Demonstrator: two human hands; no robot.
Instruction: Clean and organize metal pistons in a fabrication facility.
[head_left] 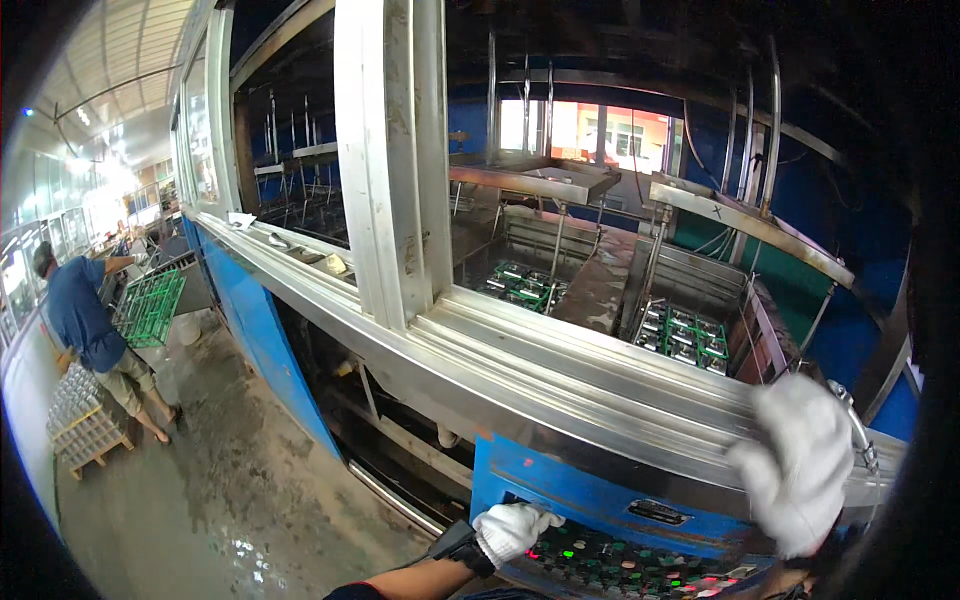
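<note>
My left hand point(512, 531), in a white knit glove, is at the left end of a blue panel point(590, 495), just below a dark recessed slot. Its fingers are curled in, with one tip pointing right; what they grip, if anything, is hidden. Beside it lies a dark control board point(640, 565) with many small buttons and lit red and green lamps. My right hand point(797, 465), gloved in white too, is raised in front of the right part of the metal sill point(600, 390). Motion smears its fingers, and I see nothing held in it.
Beyond the sill, green racks of shiny metal parts point(685, 335) sit low in tanks under hanging frames point(750, 225). A wide metal post point(385, 160) rises from the sill. At left, a person point(85, 310) holds a green rack point(150, 308) beside stacked parts on a pallet point(85, 420).
</note>
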